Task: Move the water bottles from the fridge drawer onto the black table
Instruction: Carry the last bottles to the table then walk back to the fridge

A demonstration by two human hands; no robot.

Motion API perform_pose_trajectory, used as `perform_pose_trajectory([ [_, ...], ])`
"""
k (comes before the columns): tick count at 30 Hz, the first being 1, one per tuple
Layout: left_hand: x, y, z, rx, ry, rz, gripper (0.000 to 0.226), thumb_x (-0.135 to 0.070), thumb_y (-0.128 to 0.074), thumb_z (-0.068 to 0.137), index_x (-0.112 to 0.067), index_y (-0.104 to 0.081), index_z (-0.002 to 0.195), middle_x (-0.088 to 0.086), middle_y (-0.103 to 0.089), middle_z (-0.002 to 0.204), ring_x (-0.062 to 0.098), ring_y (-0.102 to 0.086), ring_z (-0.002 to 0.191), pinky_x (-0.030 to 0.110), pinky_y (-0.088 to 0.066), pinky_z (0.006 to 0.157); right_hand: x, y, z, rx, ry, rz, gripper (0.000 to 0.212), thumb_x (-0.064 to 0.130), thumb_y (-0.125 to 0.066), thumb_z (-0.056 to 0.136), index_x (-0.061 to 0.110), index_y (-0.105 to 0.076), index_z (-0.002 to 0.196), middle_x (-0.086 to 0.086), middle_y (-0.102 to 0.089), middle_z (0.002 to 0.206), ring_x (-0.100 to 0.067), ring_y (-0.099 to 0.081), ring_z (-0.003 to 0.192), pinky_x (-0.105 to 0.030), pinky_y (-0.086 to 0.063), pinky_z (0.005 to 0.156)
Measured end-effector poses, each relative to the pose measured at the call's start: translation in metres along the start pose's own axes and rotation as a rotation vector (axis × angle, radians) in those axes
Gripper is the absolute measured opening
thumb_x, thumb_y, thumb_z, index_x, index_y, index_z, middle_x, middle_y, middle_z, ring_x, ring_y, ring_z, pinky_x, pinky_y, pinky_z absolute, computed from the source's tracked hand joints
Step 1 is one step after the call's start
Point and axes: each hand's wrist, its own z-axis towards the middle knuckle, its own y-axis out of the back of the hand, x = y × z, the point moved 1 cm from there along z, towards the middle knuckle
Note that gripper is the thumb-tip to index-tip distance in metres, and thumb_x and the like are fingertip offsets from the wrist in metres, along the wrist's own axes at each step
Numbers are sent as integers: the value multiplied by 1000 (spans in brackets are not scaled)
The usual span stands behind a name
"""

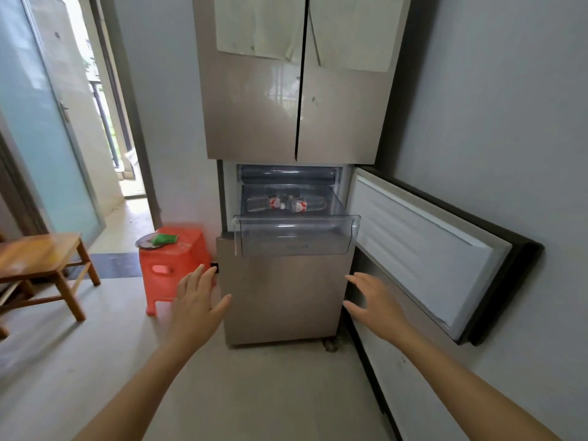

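Two clear water bottles with red-and-white labels lie on their sides in the pulled-out clear fridge drawer (297,233): one on the left (265,203), one on the right (307,205). My left hand (195,302) is stretched forward with straight fingers, below and left of the drawer, holding nothing. My right hand (372,297) reaches forward with spread fingers, below the drawer's right corner, also holding nothing. No black table is in view.
The fridge compartment door (423,253) stands swung open to the right against the wall. A red plastic stool (173,262) with a plate and a green item stands left of the fridge. A wooden stool (41,259) is at far left, with an open doorway behind.
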Motion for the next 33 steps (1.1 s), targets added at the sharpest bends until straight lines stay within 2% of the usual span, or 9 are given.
perform_pose_trajectory([
  [4, 2, -38, 74, -14, -26, -13, 59, -27, -63, 85, -10, -40, 136, 13, -36, 145, 32, -28, 134, 49, -27, 106, -15, -2, 74, -11, 27, -19, 56, 32, -54, 91, 21, -33, 141, -1, -31, 148, -15, -24, 138, -28, -20, 111],
  [8, -3, -76, 167, 7, -51, -58, 58, -29, -62, 85, -9, -42, 135, 14, -37, 144, 32, -26, 134, 47, -26, 107, -33, 6, 170, -35, 15, -33, 56, 32, -55, 91, 20, -34, 141, 0, -33, 147, -15, -26, 136, -27, -21, 111],
  [12, 0, -105, 221, 52, -72, -58, 57, -31, -59, 86, -10, -41, 136, 12, -34, 146, 30, -22, 136, 43, -23, 110, -47, -1, 226, -39, -24, 3, 56, 30, -56, 91, 20, -34, 141, 0, -33, 147, -15, -25, 138, -28, -21, 112],
  [18, 14, -140, 270, 113, -53, -28, 53, -25, -61, 86, -11, -44, 134, 10, -33, 147, 29, -21, 137, 43, -21, 111, -71, -25, 282, -19, -83, 77, 52, 25, -58, 89, 17, -40, 137, -2, -40, 142, -17, -32, 133, -30, -26, 110],
  [22, 18, -156, 297, 119, -37, -25, 47, -22, -63, 85, -7, -51, 128, 14, -39, 142, 33, -26, 134, 46, -24, 110, -77, -30, 325, -69, -57, 141, 47, 19, -59, 89, 14, -46, 133, -4, -44, 138, -19, -37, 129, -32, -31, 108],
  [26, 16, -171, 328, 140, -50, 3, 46, -34, -58, 84, -6, -58, 120, 16, -45, 137, 33, -30, 131, 45, -25, 107, -86, -38, 377, -79, 24, 103, 44, 18, -60, 88, 9, -50, 130, -8, -49, 133, -24, -40, 127, -26, -27, 104],
  [29, 16, -185, 357, 155, -48, 39, 57, -45, -44, 78, -7, -60, 117, 16, -47, 135, 33, -34, 128, 44, -29, 105, -96, -47, 427, -33, 55, 105, 46, 22, -57, 90, 14, -46, 134, -5, -43, 140, -21, -34, 131, -28, -25, 107],
  [33, 18, -206, 395, 188, -3, 84, 68, -53, -33, 73, -11, -59, 120, 11, -44, 138, 29, -31, 131, 41, -27, 106, -106, -75, 494, 141, 139, 7, 52, 30, -54, 91, 17, -37, 140, -4, -32, 147, -21, -28, 136, -31, -23, 110],
])
